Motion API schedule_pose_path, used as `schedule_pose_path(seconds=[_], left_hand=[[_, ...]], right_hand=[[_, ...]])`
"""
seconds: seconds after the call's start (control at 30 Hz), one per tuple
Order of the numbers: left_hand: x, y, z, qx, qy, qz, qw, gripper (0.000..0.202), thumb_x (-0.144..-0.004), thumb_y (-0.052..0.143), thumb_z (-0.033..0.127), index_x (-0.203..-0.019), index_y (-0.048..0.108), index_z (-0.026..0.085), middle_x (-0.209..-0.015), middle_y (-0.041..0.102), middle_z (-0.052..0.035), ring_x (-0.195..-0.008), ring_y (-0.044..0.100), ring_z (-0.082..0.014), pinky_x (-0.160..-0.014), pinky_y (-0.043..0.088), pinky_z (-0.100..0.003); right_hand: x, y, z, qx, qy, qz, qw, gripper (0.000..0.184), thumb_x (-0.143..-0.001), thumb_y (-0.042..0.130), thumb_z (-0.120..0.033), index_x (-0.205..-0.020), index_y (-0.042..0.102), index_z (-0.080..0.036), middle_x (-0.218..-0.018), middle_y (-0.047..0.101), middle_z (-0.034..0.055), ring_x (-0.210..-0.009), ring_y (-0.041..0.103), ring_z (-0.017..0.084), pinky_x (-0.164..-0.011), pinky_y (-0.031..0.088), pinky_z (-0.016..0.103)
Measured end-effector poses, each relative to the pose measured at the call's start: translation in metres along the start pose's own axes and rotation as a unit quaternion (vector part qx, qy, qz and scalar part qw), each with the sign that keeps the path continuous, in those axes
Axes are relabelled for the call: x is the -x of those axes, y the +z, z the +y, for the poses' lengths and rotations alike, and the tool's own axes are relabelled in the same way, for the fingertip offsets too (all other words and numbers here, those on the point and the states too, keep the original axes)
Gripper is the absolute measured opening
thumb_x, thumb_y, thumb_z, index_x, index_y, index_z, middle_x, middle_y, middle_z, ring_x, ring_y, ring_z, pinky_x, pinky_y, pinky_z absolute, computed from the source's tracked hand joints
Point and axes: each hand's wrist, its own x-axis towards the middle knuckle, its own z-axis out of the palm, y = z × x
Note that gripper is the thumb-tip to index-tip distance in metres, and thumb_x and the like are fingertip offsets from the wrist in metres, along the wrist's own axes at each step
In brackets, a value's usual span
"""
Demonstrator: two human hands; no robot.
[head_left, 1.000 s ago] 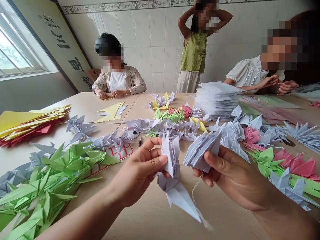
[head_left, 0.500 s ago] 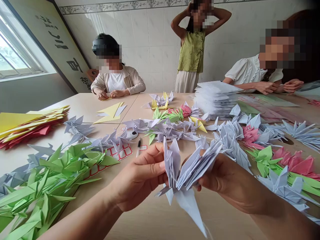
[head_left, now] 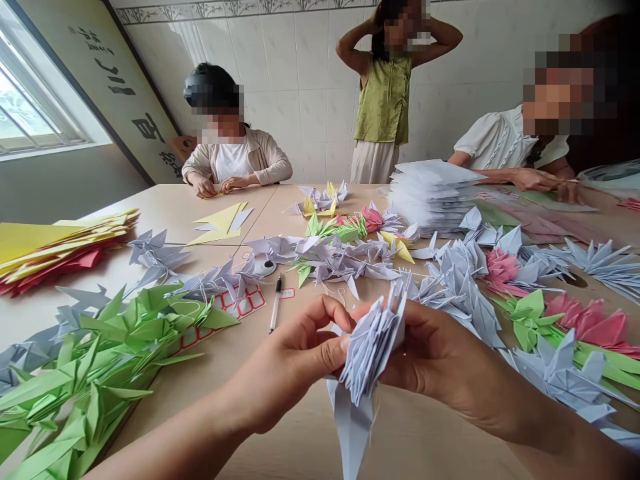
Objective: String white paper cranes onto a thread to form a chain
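Between my two hands, above the table's near edge, is a bundle of white origami cranes [head_left: 367, 350], its folded layers pressed together. One long white point hangs down from it. My left hand [head_left: 305, 363] pinches the bundle's left side between thumb and fingers. From the right, my right hand [head_left: 435, 363] is closed round the other side, its fingertips partly hidden behind the paper. Just beyond the hands lies a row of white origami cranes [head_left: 340, 257]. To the left spreads a heap of green origami cranes [head_left: 100, 360].
A pen [head_left: 275, 303] lies by red-bordered labels [head_left: 243, 303]. Yellow and red paper sheets [head_left: 65, 247] are stacked at left; a tall white stack [head_left: 433, 200] stands at the back. Pink cranes [head_left: 593, 323] lie at right. Two people sit across the table; another stands by the wall.
The crane bundle, spread apart in two parts before, is now squeezed together and turned. My hands have come closer together. The seated person at right has lowered a hand to the table.
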Motion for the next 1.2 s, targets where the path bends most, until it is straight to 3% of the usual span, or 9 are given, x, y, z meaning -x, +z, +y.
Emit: schedule_pose_path(seconds=[0.1, 0.23, 0.37, 0.53, 0.67, 0.87, 1.0, 1.2], left_hand=[[0.003, 0.001, -0.001, -0.087, 0.003, 0.021, 0.996, 0.027, -0.086, 0.067, 0.043, -0.085, 0.060, 0.017, -0.073, 0.058, 0.0009, -0.067, 0.052, -0.0094, -0.063, 0.042, -0.018], [0.006, 0.003, -0.001, -0.140, 0.008, 0.034, 0.990, 0.045, -0.095, 0.042, 0.056, -0.087, 0.063, 0.016, -0.077, 0.061, -0.0023, -0.069, 0.057, -0.0128, -0.069, 0.047, -0.024], [0.008, 0.007, 0.002, -0.180, 0.014, 0.025, 0.983, 0.043, -0.084, 0.061, 0.058, -0.096, 0.062, 0.016, -0.083, 0.061, -0.0032, -0.073, 0.056, -0.0146, -0.066, 0.046, -0.024], [0.008, 0.013, 0.005, -0.264, 0.019, 0.058, 0.963, 0.038, -0.087, 0.060, 0.052, -0.085, 0.059, 0.015, -0.070, 0.052, 0.0000, -0.060, 0.043, -0.0109, -0.051, 0.032, -0.022], [0.007, 0.012, 0.003, -0.232, 0.005, 0.038, 0.972, 0.034, -0.084, 0.066, 0.048, -0.084, 0.059, 0.015, -0.070, 0.051, 0.0009, -0.062, 0.042, -0.0104, -0.053, 0.032, -0.022], [0.004, 0.009, -0.001, -0.129, 0.002, -0.023, 0.991, 0.040, -0.080, 0.075, 0.037, -0.110, 0.054, 0.019, -0.088, 0.060, -0.0018, -0.080, 0.053, -0.0140, -0.069, 0.040, -0.024], [0.003, 0.008, -0.001, -0.108, -0.019, -0.025, 0.994, 0.023, -0.087, 0.068, 0.033, -0.096, 0.057, 0.016, -0.084, 0.061, -0.0014, -0.075, 0.053, -0.0106, -0.066, 0.040, -0.021], [0.003, 0.006, -0.003, -0.155, -0.007, 0.008, 0.988, 0.024, -0.085, 0.070, 0.036, -0.089, 0.059, 0.015, -0.082, 0.062, -0.0015, -0.076, 0.053, -0.0104, -0.067, 0.040, -0.021]], right_hand=[[0.000, 0.000, 0.000, 0.017, -0.008, 0.017, 1.000, 0.017, -0.082, 0.075, -0.028, -0.098, 0.067, -0.024, -0.092, 0.069, -0.0007, -0.087, 0.066, 0.016, -0.080, 0.054, 0.027], [-0.001, 0.000, -0.001, -0.007, -0.032, 0.022, 0.999, 0.020, -0.083, 0.074, -0.031, -0.099, 0.066, -0.022, -0.095, 0.071, 0.0018, -0.087, 0.067, 0.018, -0.082, 0.054, 0.032], [-0.001, 0.001, 0.000, 0.009, -0.039, 0.055, 0.998, 0.021, -0.082, 0.074, -0.034, -0.096, 0.064, -0.021, -0.093, 0.069, 0.0020, -0.087, 0.064, 0.018, -0.078, 0.052, 0.028], [-0.003, 0.005, -0.005, 0.091, -0.069, -0.005, 0.993, 0.028, -0.089, 0.062, -0.047, -0.083, 0.063, -0.020, -0.081, 0.063, 0.0018, -0.078, 0.060, 0.017, -0.074, 0.049, 0.028], [-0.002, 0.007, -0.005, 0.167, -0.098, -0.022, 0.981, 0.032, -0.093, 0.054, -0.047, -0.078, 0.064, -0.020, -0.074, 0.063, 0.0011, -0.072, 0.058, 0.016, -0.067, 0.047, 0.026], [0.001, 0.006, 0.000, 0.202, -0.074, 0.058, 0.975, 0.039, -0.094, 0.049, -0.051, -0.077, 0.060, -0.018, -0.073, 0.059, 0.0023, -0.070, 0.052, 0.016, -0.064, 0.045, 0.025], [0.000, 0.006, 0.000, 0.183, -0.050, 0.103, 0.976, 0.046, -0.092, 0.050, -0.057, -0.069, 0.055, -0.018, -0.068, 0.048, -0.0001, -0.065, 0.044, 0.013, -0.059, 0.041, 0.024], [-0.001, 0.005, 0.001, 0.187, -0.036, 0.050, 0.980, 0.047, -0.085, 0.057, -0.063, -0.068, 0.053, -0.018, -0.067, 0.045, -0.0007, -0.065, 0.043, 0.014, -0.057, 0.038, 0.024]])
